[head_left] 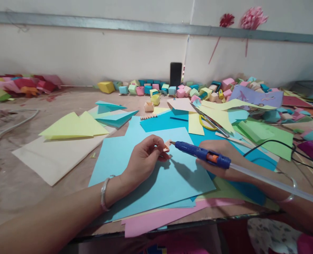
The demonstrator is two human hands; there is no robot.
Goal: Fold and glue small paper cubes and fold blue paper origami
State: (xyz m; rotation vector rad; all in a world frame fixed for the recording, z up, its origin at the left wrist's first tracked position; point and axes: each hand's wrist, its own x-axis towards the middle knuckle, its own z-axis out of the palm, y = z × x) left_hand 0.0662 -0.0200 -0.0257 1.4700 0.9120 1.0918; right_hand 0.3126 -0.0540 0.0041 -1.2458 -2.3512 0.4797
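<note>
Between the thumb and fingers of my left hand (148,155) is a small folded piece of peach paper (167,145). My right hand (220,160) grips a blue glue gun (190,149), its nozzle pointing left at the peach paper. I cannot tell whether the tip touches it. A long clear glue stick (267,180) sticks out of the gun's back. Beneath both hands lies a light blue paper sheet (130,190), on top of other coloured sheets. Past my hands stands a small open peach paper box (149,107), with a zigzag-cut peach strip (148,116) near it.
Many small coloured paper boxes (147,89) line the wall, where a phone (175,74) stands upright. Scissors (208,122) lie on paper beyond my right hand. A black cable (272,141) runs at the right. Yellow folded paper (71,127) rests at the left.
</note>
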